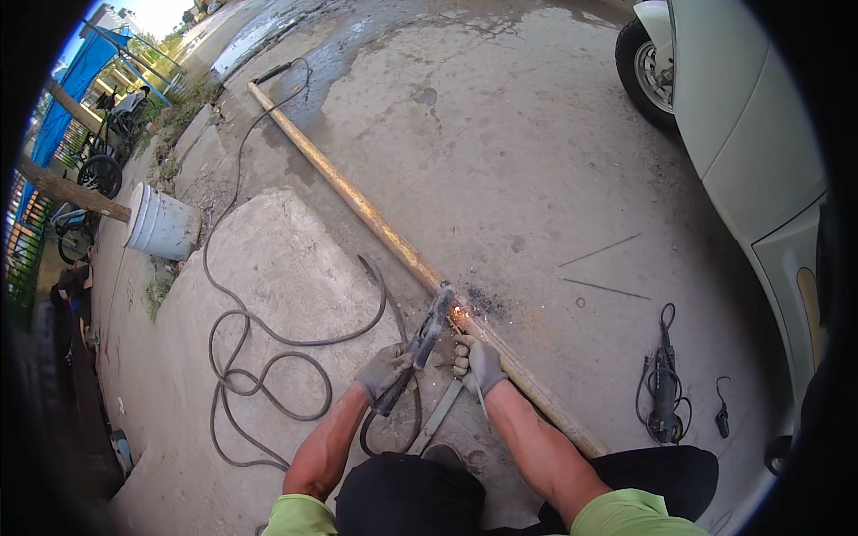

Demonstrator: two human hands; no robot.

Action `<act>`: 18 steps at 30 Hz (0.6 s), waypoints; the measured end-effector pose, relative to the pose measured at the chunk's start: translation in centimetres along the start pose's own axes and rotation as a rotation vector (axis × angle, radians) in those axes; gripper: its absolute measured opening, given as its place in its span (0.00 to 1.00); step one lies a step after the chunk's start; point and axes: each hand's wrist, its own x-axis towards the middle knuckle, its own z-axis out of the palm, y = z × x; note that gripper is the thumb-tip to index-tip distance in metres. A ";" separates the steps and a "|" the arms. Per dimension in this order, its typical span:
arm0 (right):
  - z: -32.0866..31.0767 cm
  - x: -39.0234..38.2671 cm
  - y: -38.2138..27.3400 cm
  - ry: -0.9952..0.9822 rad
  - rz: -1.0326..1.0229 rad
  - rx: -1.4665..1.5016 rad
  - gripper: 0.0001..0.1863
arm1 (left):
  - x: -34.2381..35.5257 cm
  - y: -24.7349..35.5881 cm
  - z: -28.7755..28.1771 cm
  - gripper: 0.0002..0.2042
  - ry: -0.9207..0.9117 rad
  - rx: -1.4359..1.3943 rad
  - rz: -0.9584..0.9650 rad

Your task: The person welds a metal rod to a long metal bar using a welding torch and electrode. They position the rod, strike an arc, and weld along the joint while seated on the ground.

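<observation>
My left hand (386, 366), in a grey glove, grips a dark welding tool (423, 342) with a cable, its grey upper end over a long rusty yellow pipe (357, 201). A bright orange glow (459, 314) with sparks shows on the pipe beside it. My gloved right hand (475, 362) is closed just below the glow, near the pipe, around a thin rod (483, 402). A flat metal bar (438, 415) lies below my hands. Dark bits (483, 297) are scattered by the pipe.
Coiled cable (246, 375) lies left on a raised concrete slab (277, 241). An angle grinder (663, 393), a small black clip (722, 415) and two thin rods (603, 290) lie right. A white vehicle (742, 134) stands far right. A bucket (164, 221) and bicycles (98, 174) are left.
</observation>
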 end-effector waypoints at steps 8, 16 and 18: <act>0.1 -0.7 -0.5 0.059 -0.009 -0.054 0.08 | 0.9 -1.4 0.7 0.16 0.132 0.145 0.114; 1.0 -1.7 -1.0 0.073 -0.006 -0.043 0.09 | 1.7 -1.4 0.2 0.20 0.189 0.466 0.187; 0.9 -1.5 -0.9 0.074 -0.010 -0.037 0.08 | 2.0 -2.0 0.2 0.19 0.173 0.486 0.207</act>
